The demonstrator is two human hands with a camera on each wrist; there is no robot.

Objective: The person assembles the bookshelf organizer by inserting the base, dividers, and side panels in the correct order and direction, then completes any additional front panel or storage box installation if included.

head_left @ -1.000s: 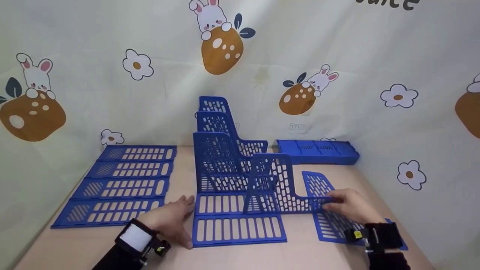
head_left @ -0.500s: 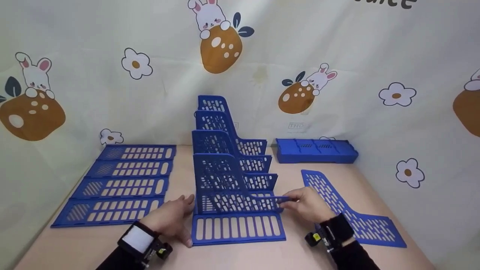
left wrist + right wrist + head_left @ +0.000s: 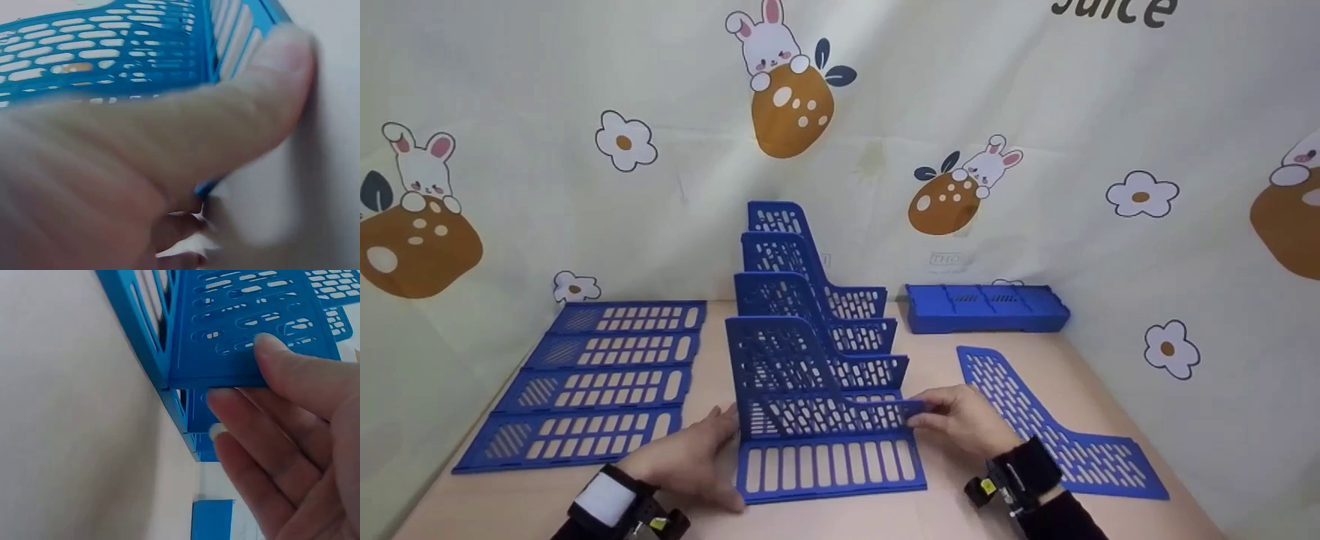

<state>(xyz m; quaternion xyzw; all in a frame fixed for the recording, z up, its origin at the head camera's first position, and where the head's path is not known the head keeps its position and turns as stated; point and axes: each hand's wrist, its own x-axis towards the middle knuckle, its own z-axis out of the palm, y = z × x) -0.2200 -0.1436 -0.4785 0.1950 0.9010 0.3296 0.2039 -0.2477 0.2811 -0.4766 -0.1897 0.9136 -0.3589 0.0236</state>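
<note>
A blue plastic file rack stands mid-table in the head view, with several upright L-shaped divider panels on a slotted base [image 3: 832, 469]. My right hand [image 3: 960, 420] pinches the low front end of the nearest divider panel [image 3: 810, 386] between thumb and fingers. That panel stands upright on the base, seen close in the right wrist view under my thumb [image 3: 275, 349]. My left hand [image 3: 690, 461] rests along the base's left edge, its thumb at the near corner. The left wrist view shows the straight thumb [image 3: 287, 56] against the base edge; the other fingers are partly hidden.
Another L-shaped panel [image 3: 1057, 427] lies flat on the right. Several slotted blue panels [image 3: 585, 382] lie in a row on the left. A long blue piece [image 3: 986, 309] sits at the back right, near the patterned cloth [image 3: 870, 97].
My right hand brought the nearest divider panel left, in line with the others on the base, and still pinches it. My left hand has stayed at the base's left edge. The head view shifted slightly.
</note>
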